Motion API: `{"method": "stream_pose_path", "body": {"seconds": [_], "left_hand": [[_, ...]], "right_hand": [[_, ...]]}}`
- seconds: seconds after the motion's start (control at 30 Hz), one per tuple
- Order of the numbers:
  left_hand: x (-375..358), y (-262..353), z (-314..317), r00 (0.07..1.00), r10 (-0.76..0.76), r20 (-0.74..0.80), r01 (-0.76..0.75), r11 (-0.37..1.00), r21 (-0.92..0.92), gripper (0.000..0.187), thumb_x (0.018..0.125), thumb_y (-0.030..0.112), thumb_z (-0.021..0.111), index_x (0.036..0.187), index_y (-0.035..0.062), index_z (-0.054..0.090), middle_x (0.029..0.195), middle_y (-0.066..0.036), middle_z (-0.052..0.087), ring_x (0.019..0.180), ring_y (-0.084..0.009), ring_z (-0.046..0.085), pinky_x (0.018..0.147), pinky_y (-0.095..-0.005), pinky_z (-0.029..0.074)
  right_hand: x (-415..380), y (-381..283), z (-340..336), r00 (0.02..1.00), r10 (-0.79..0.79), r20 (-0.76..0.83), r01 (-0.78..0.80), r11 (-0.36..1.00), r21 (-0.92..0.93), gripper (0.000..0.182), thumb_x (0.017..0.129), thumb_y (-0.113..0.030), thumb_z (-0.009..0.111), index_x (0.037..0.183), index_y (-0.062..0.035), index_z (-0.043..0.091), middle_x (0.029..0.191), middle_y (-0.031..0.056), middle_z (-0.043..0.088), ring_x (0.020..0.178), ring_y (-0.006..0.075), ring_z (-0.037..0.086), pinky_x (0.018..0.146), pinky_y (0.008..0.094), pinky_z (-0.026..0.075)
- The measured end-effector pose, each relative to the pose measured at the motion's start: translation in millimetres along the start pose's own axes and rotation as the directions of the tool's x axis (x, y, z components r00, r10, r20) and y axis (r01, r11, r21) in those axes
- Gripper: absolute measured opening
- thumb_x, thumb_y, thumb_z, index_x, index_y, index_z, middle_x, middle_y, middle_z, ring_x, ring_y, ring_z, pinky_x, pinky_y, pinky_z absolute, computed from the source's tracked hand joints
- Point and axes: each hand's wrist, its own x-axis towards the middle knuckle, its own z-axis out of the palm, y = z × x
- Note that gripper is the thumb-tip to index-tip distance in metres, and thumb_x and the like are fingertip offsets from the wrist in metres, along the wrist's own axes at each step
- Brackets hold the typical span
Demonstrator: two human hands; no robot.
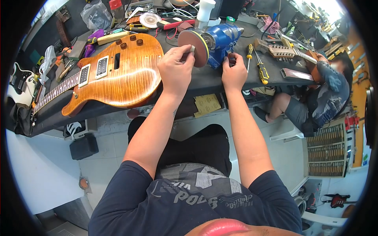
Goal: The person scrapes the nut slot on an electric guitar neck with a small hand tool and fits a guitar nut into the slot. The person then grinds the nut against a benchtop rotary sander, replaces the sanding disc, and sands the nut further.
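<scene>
My left hand (177,67) pinches a small pale piece (192,48) between thumb and fingers, right at the face of the reddish-brown sanding disc (201,57). The disc is mounted on a blue motor (225,37) standing on the bench. Closed at the motor's lower front edge is my right hand (235,72); its fingertips touch the blue body, and what exactly they grip is partly hidden. Just left of my left hand lies an amber electric guitar (134,74), its neck pointing left.
Two yellow-and-black screwdrivers (260,70) lie right of my right hand. Tools, cables and a white bottle (205,13) crowd the bench's back. At right, a seated person (327,88) is beside a guitar headstock (281,51). A white guitar (19,84) stands far left.
</scene>
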Motion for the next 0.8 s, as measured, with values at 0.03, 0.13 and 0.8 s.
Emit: {"method": "stream_pose_path", "body": {"seconds": [0.03,0.13,0.8], "left_hand": [[0,0,0,1.0,0.0,0.0,0.0,1.0,0.0,0.022,0.095,-0.002,0.081,0.117,-0.0013,0.084,0.102,-0.009,0.082,0.086,-0.0132,0.078,0.076,-0.0271,0.062],[-2,2,0,1.0,-0.028,0.004,0.028,1.0,-0.01,0.022,0.093,-0.002,0.08,0.115,-0.0019,0.083,0.101,-0.013,0.081,0.086,-0.0191,0.08,0.077,-0.0301,0.064],[-18,2,0,0.999,-0.046,0.01,0.046,0.999,-0.019,0.022,0.091,-0.003,0.08,0.113,-0.0012,0.083,0.102,-0.015,0.082,0.086,-0.0224,0.08,0.078,-0.0321,0.065]], "right_hand": [[0,0,0,1.0,0.001,0.001,-0.001,1.0,-0.001,0.02,0.1,-0.019,0.076,0.116,-0.0073,0.074,0.104,0.009,0.083,0.093,0.0278,0.081,0.085,0.0415,0.061],[0,-1,-1,1.0,-0.002,0.001,0.002,1.0,-0.009,0.02,0.1,-0.019,0.076,0.116,-0.0072,0.074,0.105,0.009,0.083,0.094,0.0279,0.081,0.086,0.0418,0.061],[1,2,1,1.0,-0.003,0.005,0.003,1.0,-0.024,0.021,0.1,-0.019,0.075,0.117,-0.0068,0.074,0.106,0.0092,0.083,0.096,0.0287,0.081,0.087,0.0428,0.061]]}}
